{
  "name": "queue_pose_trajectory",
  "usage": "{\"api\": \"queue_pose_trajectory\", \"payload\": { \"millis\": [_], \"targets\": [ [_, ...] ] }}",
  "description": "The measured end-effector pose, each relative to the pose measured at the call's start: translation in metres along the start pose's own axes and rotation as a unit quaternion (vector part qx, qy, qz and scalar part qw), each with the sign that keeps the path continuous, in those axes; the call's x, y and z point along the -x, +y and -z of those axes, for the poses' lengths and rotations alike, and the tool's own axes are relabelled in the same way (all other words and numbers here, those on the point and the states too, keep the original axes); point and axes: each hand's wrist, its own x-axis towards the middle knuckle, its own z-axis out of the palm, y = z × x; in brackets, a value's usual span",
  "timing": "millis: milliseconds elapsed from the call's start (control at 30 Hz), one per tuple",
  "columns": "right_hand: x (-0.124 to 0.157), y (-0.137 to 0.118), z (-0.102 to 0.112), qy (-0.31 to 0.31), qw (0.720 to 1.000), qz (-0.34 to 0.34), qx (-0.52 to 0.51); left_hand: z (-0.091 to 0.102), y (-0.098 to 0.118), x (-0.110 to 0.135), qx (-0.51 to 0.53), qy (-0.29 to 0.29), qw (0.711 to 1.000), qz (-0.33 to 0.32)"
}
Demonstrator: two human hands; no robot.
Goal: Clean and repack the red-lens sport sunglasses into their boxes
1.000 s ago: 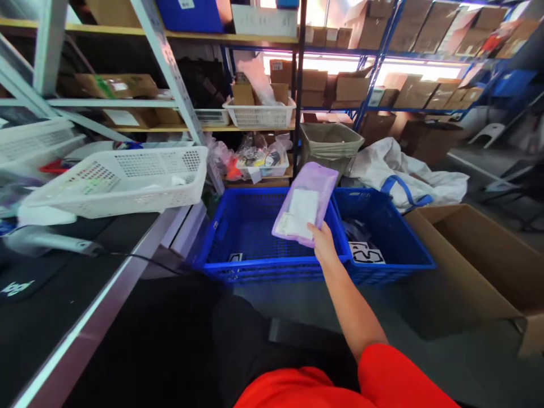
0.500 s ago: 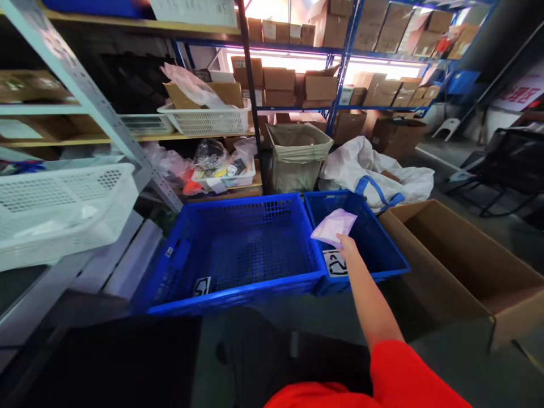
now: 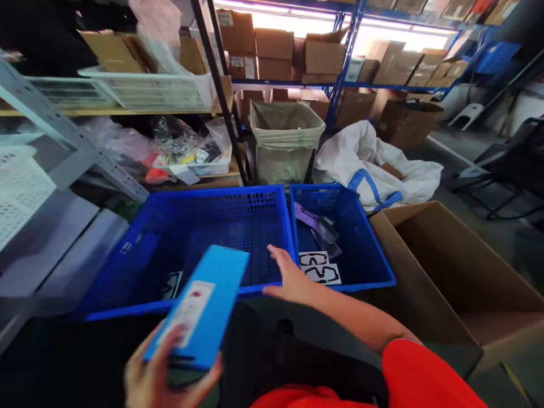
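Note:
My left hand (image 3: 164,374) grips the lower end of a blue box (image 3: 212,294) with a white label, held tilted over the near edge of the large blue crate (image 3: 259,289). Just right of that box, my right hand (image 3: 289,277) is empty, its thumb and fingers spread apart. Beside the large crate stands a smaller blue crate (image 3: 385,283). Inside the smaller one lie a purple packet (image 3: 305,214) and a clear plastic packet (image 3: 326,229). White cards with black outlines (image 3: 323,274) show on its near side.
An open cardboard box (image 3: 429,300) stands on the right. Behind the crates are a beige fabric bin (image 3: 287,139) and a white sack (image 3: 369,153) with blue straps. Metal shelving (image 3: 63,130) with white baskets (image 3: 157,90) rises at the left.
My right hand has let go of the pale purple packet and moved left, out of the smaller crate. My left hand has come into view holding the blue box.

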Motion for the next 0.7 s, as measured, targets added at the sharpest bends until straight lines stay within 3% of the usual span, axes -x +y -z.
{"api": "queue_pose_trajectory", "payload": {
  "millis": [33, 100, 133, 167, 233, 300, 367, 433, 500, 567, 633, 700],
  "targets": [
    [0.013, -0.006, 0.004, -0.064, 0.986, 0.110, 0.107, -0.018, 0.011, -0.003, 0.002, -0.027, 0.998, -0.063],
    [0.036, -0.015, 0.021, -0.161, 0.908, 0.266, 0.281, -0.049, 0.035, -0.008, 0.029, -0.106, 0.974, -0.196],
    [0.046, -0.017, 0.032, -0.193, 0.868, 0.304, 0.342, -0.061, 0.047, -0.009, 0.053, -0.154, 0.955, -0.246],
    [0.053, -0.017, 0.044, -0.212, 0.846, 0.312, 0.376, -0.071, 0.059, -0.010, 0.074, -0.188, 0.939, -0.279],
    [0.062, -0.008, 0.071, -0.230, 0.837, 0.294, 0.400, -0.090, 0.083, -0.011, 0.097, -0.242, 0.918, -0.299],
    [0.063, 0.013, 0.103, -0.225, 0.846, 0.267, 0.403, -0.108, 0.103, -0.014, 0.100, -0.280, 0.911, -0.285],
    [0.057, 0.047, 0.146, -0.171, 0.870, 0.209, 0.413, -0.128, 0.116, -0.018, 0.087, -0.285, 0.920, -0.255],
    [0.047, 0.091, 0.198, -0.055, 0.894, 0.087, 0.437, -0.147, 0.119, -0.023, 0.059, -0.244, 0.946, -0.205],
    [0.035, 0.141, 0.251, 0.022, 0.890, 0.006, 0.455, -0.161, 0.111, -0.023, 0.026, -0.184, 0.974, -0.131],
    [0.025, 0.194, 0.294, 0.058, 0.877, -0.059, 0.473, -0.169, 0.094, -0.014, 0.007, -0.145, 0.988, -0.051],
    [0.018, 0.246, 0.318, 0.059, 0.863, -0.110, 0.490, -0.170, 0.074, 0.005, -0.005, -0.139, 0.990, 0.013],
    [0.012, 0.294, 0.323, 0.035, 0.853, -0.142, 0.501, -0.167, 0.056, 0.030, -0.028, -0.150, 0.986, 0.069]
  ]
}}
